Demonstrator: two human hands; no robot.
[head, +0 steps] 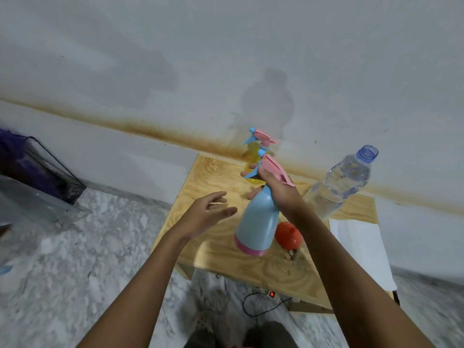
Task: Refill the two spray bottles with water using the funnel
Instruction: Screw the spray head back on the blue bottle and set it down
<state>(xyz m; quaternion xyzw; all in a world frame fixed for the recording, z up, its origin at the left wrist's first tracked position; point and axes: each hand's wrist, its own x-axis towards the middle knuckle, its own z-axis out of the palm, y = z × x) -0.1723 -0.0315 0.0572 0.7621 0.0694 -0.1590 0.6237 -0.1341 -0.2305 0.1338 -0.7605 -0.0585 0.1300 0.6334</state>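
My right hand (276,188) grips the neck of a light-blue spray bottle (256,222) with a pink base and pink trigger head, held tilted above the wooden table (218,249). My left hand (208,209) hovers open just left of the bottle, fingers spread, touching nothing. Behind them, a yellow spray bottle (252,156) with a pink and blue head stands near the wall. An orange funnel (288,236) lies upside down on the table right of the blue bottle. At the right, a large clear water bottle (344,179) stands uncapped.
A white sheet (361,249) lies on the table's right end. A power strip with a lit red switch (271,294) and cables sits on the marble floor below the table. A dark wire rack (42,172) stands at the left.
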